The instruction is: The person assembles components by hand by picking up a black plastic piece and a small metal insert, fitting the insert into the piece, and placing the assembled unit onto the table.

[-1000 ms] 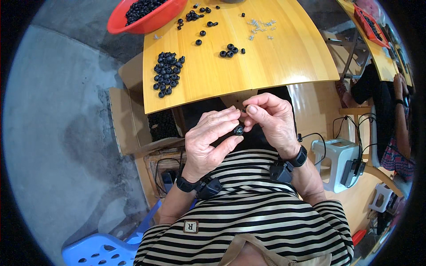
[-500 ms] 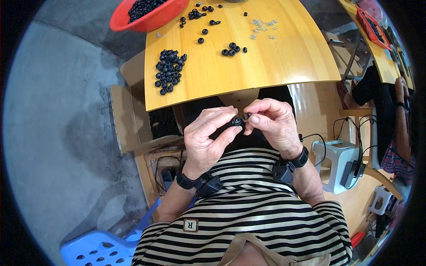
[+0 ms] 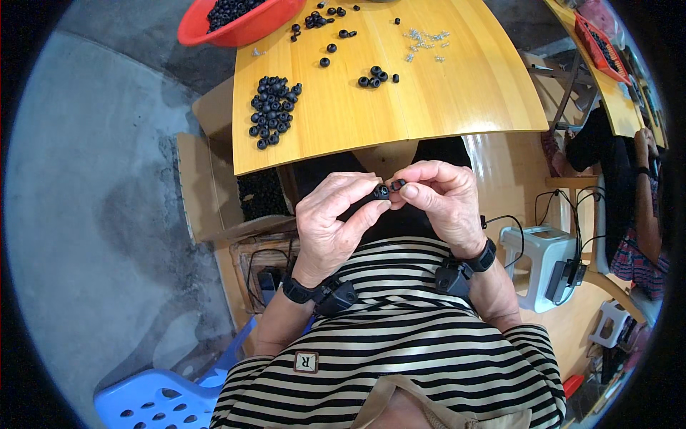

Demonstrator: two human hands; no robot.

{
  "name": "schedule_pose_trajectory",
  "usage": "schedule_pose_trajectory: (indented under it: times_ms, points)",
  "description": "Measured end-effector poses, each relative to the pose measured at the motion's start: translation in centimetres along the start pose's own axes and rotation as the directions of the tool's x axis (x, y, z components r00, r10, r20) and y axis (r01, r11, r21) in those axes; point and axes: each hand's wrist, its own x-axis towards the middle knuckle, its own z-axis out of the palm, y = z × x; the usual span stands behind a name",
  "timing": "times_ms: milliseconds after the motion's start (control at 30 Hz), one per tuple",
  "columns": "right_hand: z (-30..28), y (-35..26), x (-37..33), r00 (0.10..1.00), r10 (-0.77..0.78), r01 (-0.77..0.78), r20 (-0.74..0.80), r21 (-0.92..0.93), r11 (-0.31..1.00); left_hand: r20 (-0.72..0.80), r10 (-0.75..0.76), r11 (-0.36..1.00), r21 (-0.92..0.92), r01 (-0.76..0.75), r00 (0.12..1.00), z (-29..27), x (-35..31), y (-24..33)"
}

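1. The left hand point(image 3: 334, 218) pinches a black rounded piece point(image 3: 382, 192) between thumb and fingers, its hollow end turned toward the right.
2. The right hand point(image 3: 444, 204) grips a smaller black part point(image 3: 398, 184) between thumb and forefinger. The two pieces are side by side above the lap, in front of the near edge of the wooden surface point(image 3: 464, 100); whether they touch is too small to tell.
3. The step in hand looks like bringing the two held parts face to face, with neither hand resting on anything.
4. The next move seems to call for a steady left pinch and small turns of the right fingertips, keeping the smaller part square to the hollow end. The fingers cover much of both, so a slip would be easy.
5. On the surface, a dense cluster of black knob-like pieces point(image 3: 274, 107) lies at the left, a small group of black round pieces point(image 3: 374, 81) near the middle, and clear little fittings point(image 3: 423, 43) farther back.
6. A red basin point(image 3: 268, 23) of black pieces overlaps the far left corner; a cardboard box point(image 3: 204, 189) holding more stands below the left edge.
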Motion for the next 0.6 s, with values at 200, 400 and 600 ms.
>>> schedule_pose_trajectory:
  times_ms: [200,400,600]
  points:
    - [0.13,-0.06,-0.06,1.000,-0.014,0.014,0.009,-0.032,0.999,0.000,0.018,0.999,0.033,-0.018,1.000,-0.06,-0.02,0.03]
    - [0.30,-0.13,-0.11,1.000,-0.027,0.027,0.000,-0.075,0.997,0.006,0.029,0.995,0.099,-0.030,1.000,-0.09,0.08,0.36]
    - [0.11,0.06,-0.08,0.996,-0.092,0.093,0.017,-0.229,0.969,0.033,0.025,0.986,0.165,-0.030,0.999,-0.18,0.24,0.95]
